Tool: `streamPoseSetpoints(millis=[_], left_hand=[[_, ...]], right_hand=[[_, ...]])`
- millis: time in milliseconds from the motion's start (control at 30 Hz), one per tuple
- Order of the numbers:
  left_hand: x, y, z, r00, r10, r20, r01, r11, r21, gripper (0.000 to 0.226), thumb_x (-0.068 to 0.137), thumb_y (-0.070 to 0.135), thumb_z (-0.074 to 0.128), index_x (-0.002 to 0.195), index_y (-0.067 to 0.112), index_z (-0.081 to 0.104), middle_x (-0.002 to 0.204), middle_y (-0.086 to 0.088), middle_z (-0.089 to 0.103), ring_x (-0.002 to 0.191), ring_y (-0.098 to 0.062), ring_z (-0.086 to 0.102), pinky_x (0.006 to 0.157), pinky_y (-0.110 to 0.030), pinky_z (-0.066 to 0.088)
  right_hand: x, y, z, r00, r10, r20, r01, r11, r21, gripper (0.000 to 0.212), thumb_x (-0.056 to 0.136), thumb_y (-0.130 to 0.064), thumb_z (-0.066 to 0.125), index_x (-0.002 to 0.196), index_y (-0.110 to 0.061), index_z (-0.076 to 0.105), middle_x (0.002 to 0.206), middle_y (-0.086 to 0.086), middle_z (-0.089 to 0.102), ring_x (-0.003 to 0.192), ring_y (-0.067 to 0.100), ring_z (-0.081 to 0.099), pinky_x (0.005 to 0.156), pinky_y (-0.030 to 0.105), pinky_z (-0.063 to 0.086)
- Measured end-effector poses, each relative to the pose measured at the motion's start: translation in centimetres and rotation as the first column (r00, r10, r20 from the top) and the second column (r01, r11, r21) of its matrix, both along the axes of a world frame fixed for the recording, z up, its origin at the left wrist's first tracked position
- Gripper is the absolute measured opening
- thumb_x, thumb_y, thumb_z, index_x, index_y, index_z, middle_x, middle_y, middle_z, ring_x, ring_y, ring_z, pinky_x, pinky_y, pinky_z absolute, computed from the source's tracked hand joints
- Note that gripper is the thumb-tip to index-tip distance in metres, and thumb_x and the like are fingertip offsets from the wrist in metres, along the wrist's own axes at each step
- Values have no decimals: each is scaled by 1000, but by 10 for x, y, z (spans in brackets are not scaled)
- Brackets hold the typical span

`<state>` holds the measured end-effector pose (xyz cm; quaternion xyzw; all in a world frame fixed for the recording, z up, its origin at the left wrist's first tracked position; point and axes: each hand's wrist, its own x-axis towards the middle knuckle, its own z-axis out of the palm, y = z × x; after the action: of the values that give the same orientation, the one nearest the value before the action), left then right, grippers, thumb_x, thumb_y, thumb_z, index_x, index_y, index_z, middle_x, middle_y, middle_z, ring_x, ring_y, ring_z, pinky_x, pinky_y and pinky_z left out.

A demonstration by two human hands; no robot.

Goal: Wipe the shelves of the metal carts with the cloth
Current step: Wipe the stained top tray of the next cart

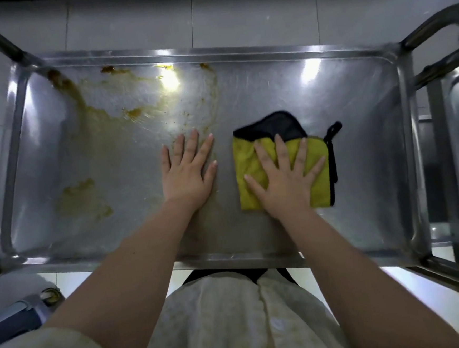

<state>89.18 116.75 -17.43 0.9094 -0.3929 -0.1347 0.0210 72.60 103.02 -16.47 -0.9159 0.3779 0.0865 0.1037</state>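
Right hand (285, 180) flat, fingers spread, pressing yellow microfiber cloth (249, 166); left hand (187, 174) flat, fingers spread on cart shelf (356, 125); brown stains (80, 103) beyond left fingertips.

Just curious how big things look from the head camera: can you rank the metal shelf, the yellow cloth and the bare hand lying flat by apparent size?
1. Metal shelf, by far.
2. Yellow cloth and left hand: too alike to rank.
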Motion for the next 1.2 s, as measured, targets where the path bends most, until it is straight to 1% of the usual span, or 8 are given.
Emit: streamPoseSetpoints(millis=[167, 333, 433, 533, 700, 833, 1000, 1200], left_hand=[[-28, -25, 1, 998, 62, -6, -62, 998, 7, 57, 101, 42, 18, 155, 33, 1, 164, 2, -2, 150, -26, -7, 112, -53, -19], [-44, -62, -3, 997, -72, 19, 72, 997, -17, 58, 99, 43, 8, 155, 31, 0, 164, 3, 2, 150, -23, -4, 110, -51, -24], [-40, -67, -9, 996, -85, 26, 86, 996, -39, 56, 100, 44, 7, 154, 35, -4, 164, 5, 1, 149, -20, -4, 115, -53, -15], [-38, -68, -13, 996, -85, 36, 87, 995, -57, 55, 101, 44, 9, 154, 36, -3, 164, 6, 1, 150, -20, -2, 117, -53, -8], [-38, -73, -12, 997, -65, 38, 68, 994, -90, 56, 100, 43, 17, 154, 38, 3, 163, 7, 7, 150, -21, 5, 118, -54, -5], [-36, -80, -11, 999, -44, 30, 46, 996, -76, 56, 100, 44, 17, 153, 41, 0, 163, 7, 6, 150, -20, 4, 118, -54, -3], [-39, -85, -8, 999, -46, 15, 47, 998, -40, 56, 99, 45, 13, 153, 41, 0, 163, 7, 3, 150, -19, 0, 118, -53, -5], [-39, -86, -5, 1000, -31, 3, 31, 1000, -4, 57, 98, 45, 12, 153, 41, 0, 164, 7, 0, 150, -19, -3, 118, -53, -7]], right_hand=[[-93, 68, -2, 997, 81, -20, -82, 996, -28, 70, 89, -73, 28, 152, -44, 19, 163, 2, 14, 146, 46, -2, 105, 77, 2], [-88, 65, -3, 997, 80, -8, -80, 997, -23, 65, 92, -71, 26, 151, -45, 23, 162, 4, 18, 146, 47, 2, 106, 77, 4], [-83, 51, -2, 996, 84, 23, -83, 996, -37, 63, 93, -71, 26, 150, -46, 23, 162, 3, 19, 146, 47, 5, 106, 77, 5], [-55, 3, -1, 996, 86, 31, -84, 995, -61, 62, 92, -70, 28, 150, -49, 18, 163, 0, 14, 146, 48, 2, 106, 76, 3], [52, -145, -6, 985, -173, -21, 173, 985, 14, 64, 88, -74, 9, 148, -53, 3, 164, -5, -1, 144, 47, -13, 103, 74, -11], [82, -193, -3, 979, -192, -69, 195, 980, 45, 69, 85, -77, 8, 149, -51, 0, 164, -5, -4, 144, 46, -17, 101, 75, -13], [1, -121, -3, 997, -76, 5, 76, 997, 25, 68, 88, -76, 15, 150, -50, 7, 164, -6, 1, 145, 43, -13, 105, 74, -11], [-141, 7, 5, 999, 0, -41, 1, 999, 36, 68, 90, -69, 34, 152, -44, 19, 163, 3, 12, 145, 49, -1, 106, 77, 3]])
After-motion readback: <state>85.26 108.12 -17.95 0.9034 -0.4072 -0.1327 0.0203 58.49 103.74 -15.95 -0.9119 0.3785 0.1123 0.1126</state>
